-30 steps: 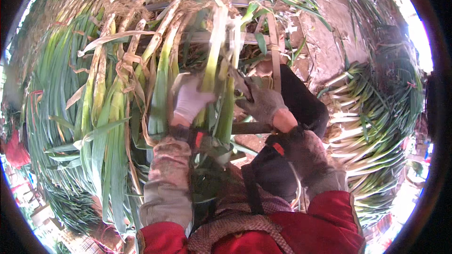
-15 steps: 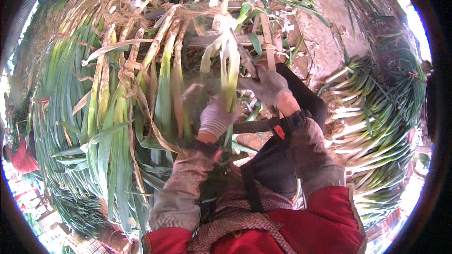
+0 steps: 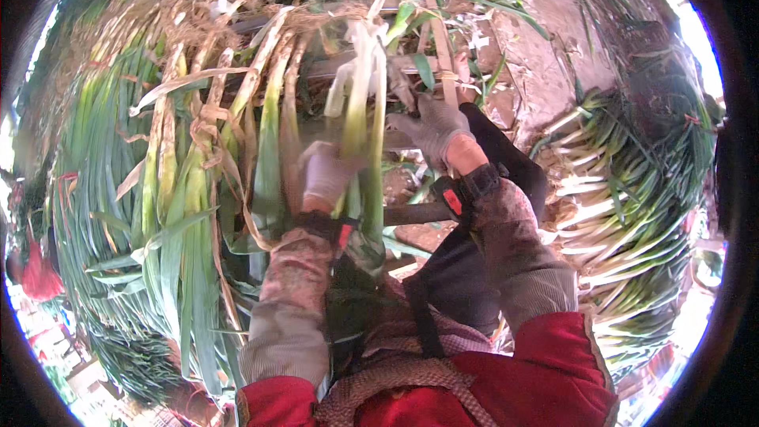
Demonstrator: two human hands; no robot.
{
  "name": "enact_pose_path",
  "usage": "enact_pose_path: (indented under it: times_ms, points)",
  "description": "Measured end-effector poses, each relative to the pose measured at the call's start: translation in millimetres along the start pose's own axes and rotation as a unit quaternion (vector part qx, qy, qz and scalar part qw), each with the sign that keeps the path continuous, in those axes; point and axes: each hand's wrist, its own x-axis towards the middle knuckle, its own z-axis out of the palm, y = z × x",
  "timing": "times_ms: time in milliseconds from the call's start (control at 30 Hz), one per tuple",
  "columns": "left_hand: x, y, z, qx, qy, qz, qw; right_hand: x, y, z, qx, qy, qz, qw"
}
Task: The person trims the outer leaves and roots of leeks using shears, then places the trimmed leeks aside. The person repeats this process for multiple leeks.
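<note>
Head view, only one I have: pale-stemmed onion stalks (image 3: pixel 357 122) lie mid-view over a wooden frame (image 3: pixel 415 213), between left hand (image 3: pixel 324 175) and right hand (image 3: pixel 437 126). Left fingers blur against the stalks, can't tell if gripping; right thumb looks wide of its fingers, can't tell if they hold the dark strip (image 3: pixel 402 85) there. I'd judge partway: white-stemmed pile (image 3: pixel 624 205) at right looks done, mid-view stalks partly stripped, brown-husked row (image 3: pixel 273 103) at left remaining.
</note>
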Motion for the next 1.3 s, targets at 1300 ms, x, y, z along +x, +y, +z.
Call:
enact_pose_path:
  times_ms: [1300]
  points:
    - [-6.1, 71.6, -9.3, -0.300, -0.102, 0.039, 0.948, -18.3, 34.4, -15.2, 0.078, 0.067, 0.004, 0.995]
